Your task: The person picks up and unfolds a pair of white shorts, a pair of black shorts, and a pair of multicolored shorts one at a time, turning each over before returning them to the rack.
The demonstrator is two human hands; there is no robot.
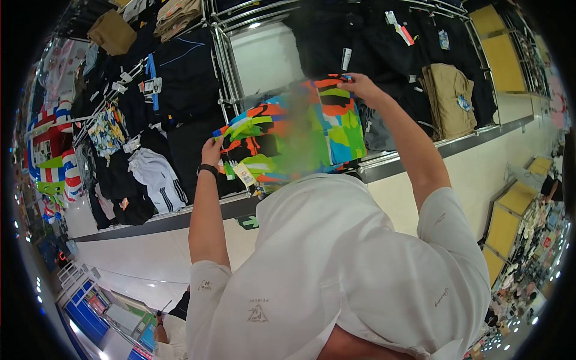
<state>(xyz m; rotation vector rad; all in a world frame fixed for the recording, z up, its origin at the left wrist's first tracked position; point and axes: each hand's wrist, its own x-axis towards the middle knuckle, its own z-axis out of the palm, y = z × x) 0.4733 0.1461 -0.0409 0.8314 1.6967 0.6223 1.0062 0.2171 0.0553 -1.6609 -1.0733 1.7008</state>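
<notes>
A brightly patterned garment in green, orange, blue and black is stretched out in front of my body. Its middle is blurred, so I cannot tell its exact cut. My left hand grips its upper left corner, with a black band on the wrist. Near that hand a paper price tag hangs from the cloth. At the upper right corner, my right hand pinches the edge between thumb and fingers. Behind the garment, a white display surface shows between metal rails.
Folded black clothes and tan trousers lie on the rack to the right. On the left are black garments, white striped trousers and a floral piece. A metal rail divides the sections. Another person is at lower left.
</notes>
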